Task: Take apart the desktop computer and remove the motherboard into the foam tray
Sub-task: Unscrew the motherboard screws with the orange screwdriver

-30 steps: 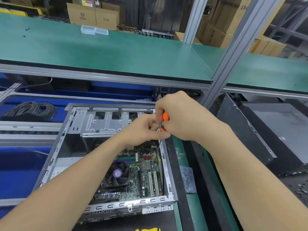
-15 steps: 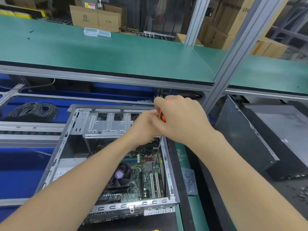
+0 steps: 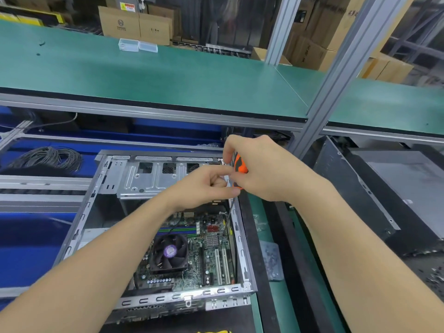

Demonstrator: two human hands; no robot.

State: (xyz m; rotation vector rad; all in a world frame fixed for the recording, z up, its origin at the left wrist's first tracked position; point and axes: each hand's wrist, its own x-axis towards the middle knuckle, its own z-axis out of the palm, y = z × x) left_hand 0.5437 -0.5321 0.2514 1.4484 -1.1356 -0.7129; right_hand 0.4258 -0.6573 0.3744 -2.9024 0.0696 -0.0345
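Your hands have eased apart a little, baring more of the orange screwdriver (image 3: 241, 167) handle. Your right hand (image 3: 264, 170) grips that handle; your left hand (image 3: 201, 187) pinches the shaft just below it. The tip reaches down to the motherboard (image 3: 206, 251), which lies inside the case (image 3: 241, 239), near its right wall.

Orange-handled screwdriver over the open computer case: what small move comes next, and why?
Probably turn the orange-handled screwdriver to loosen a screw: the right hand grips its handle, the left hand pinches the shaft, and the tip points down at the green motherboard, which sits in the silver metal case.
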